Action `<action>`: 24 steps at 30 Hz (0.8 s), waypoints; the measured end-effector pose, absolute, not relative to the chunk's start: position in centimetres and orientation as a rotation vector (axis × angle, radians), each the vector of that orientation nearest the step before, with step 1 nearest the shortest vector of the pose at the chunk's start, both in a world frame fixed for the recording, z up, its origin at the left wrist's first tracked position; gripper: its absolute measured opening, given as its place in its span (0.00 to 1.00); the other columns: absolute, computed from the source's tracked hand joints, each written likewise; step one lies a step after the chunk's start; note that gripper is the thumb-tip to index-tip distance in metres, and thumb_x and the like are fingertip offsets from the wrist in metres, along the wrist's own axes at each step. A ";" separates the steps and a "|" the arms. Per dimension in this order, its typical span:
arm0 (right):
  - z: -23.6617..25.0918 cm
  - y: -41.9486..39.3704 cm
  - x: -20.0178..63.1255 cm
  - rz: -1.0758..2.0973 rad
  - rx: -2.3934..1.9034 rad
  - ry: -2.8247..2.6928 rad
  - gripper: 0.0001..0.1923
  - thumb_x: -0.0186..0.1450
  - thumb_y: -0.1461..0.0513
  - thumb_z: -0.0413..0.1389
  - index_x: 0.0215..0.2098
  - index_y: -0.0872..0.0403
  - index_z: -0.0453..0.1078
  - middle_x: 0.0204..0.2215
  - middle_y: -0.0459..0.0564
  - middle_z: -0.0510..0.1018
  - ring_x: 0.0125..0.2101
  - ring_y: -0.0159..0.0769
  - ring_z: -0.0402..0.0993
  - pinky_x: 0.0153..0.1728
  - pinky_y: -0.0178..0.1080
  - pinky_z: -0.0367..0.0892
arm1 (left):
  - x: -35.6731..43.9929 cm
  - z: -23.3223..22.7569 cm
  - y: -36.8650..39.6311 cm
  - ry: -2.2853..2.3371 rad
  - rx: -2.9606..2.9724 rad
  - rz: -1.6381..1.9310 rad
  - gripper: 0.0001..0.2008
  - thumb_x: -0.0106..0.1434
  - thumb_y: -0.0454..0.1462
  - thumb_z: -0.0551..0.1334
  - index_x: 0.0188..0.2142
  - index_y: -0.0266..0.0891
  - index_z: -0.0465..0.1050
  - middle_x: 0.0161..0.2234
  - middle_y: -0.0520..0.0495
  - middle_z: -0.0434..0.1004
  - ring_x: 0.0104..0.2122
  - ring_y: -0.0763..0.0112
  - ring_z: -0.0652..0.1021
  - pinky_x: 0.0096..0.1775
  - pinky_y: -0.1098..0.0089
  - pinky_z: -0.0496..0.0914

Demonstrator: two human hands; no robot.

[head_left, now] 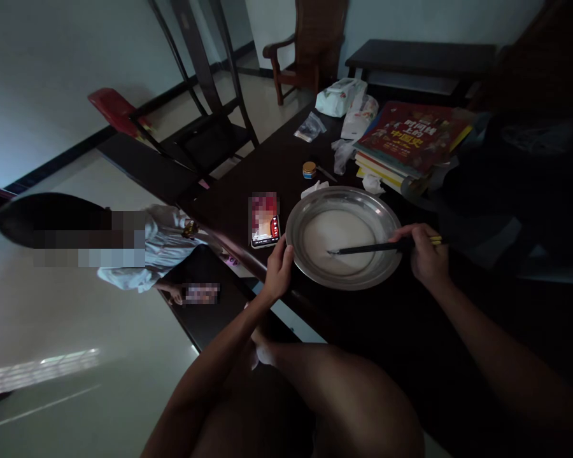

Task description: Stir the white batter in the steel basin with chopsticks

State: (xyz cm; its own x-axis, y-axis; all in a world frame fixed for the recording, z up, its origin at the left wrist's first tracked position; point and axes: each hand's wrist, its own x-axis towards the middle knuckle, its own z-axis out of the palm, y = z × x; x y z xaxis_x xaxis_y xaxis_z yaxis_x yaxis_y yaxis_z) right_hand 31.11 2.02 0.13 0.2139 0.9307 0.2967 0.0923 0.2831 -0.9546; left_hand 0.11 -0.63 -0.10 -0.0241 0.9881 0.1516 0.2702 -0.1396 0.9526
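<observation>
Bowl (346,282) on the table (267,168), left hand (279,270) gripping its rim, right hand (428,257) wrapped round a stick (367,249), tip at the white stuff (334,232) (paste or liquid, dunno). Looks underway: filling's in, can't tell what's left.

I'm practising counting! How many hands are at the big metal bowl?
2: left hand at the left rim of the metal bowl, right hand at its right, holding a black stick.
</observation>
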 end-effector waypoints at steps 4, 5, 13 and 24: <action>0.1 2.0 31.2 0.754 -1.158 -1.260 0.20 0.68 0.44 0.55 0.31 0.46 0.78 0.28 0.48 0.82 0.32 0.42 0.78 0.38 0.47 0.73 | 0.1 -0.2 -0.6 1.389 1.497 1.212 0.35 0.70 0.61 0.51 0.62 0.38 0.69 0.61 0.38 0.76 0.62 0.53 0.74 0.64 0.55 0.66; 0.1 2.0 31.2 0.737 -1.161 -1.240 0.20 0.68 0.44 0.55 0.30 0.46 0.78 0.28 0.48 0.82 0.33 0.42 0.78 0.38 0.47 0.73 | 0.1 -0.1 -0.6 1.389 1.499 1.209 0.35 0.70 0.61 0.51 0.62 0.38 0.70 0.61 0.39 0.76 0.62 0.53 0.73 0.64 0.56 0.66; 0.1 2.0 31.2 0.782 -1.131 -1.265 0.19 0.68 0.44 0.55 0.31 0.46 0.79 0.28 0.47 0.82 0.33 0.41 0.78 0.38 0.47 0.73 | 0.1 -0.1 -0.6 1.383 1.505 1.213 0.35 0.70 0.61 0.51 0.61 0.39 0.70 0.59 0.40 0.77 0.61 0.54 0.74 0.63 0.56 0.66; 0.1 2.0 31.3 0.763 -1.150 -1.240 0.20 0.68 0.43 0.55 0.30 0.46 0.78 0.27 0.47 0.82 0.31 0.41 0.78 0.38 0.47 0.73 | 0.0 -0.2 -0.6 1.386 1.511 1.218 0.36 0.69 0.61 0.51 0.61 0.38 0.70 0.60 0.39 0.76 0.61 0.54 0.74 0.64 0.56 0.66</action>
State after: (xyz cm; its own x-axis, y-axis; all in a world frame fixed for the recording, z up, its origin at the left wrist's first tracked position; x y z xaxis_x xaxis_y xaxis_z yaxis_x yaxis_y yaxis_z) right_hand 31.25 2.00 0.05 0.2116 0.9251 0.3153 0.1356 0.2917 -0.9469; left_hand 0.05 -0.60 -0.23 -0.0339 0.9866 0.1598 0.2848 -0.1438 0.9477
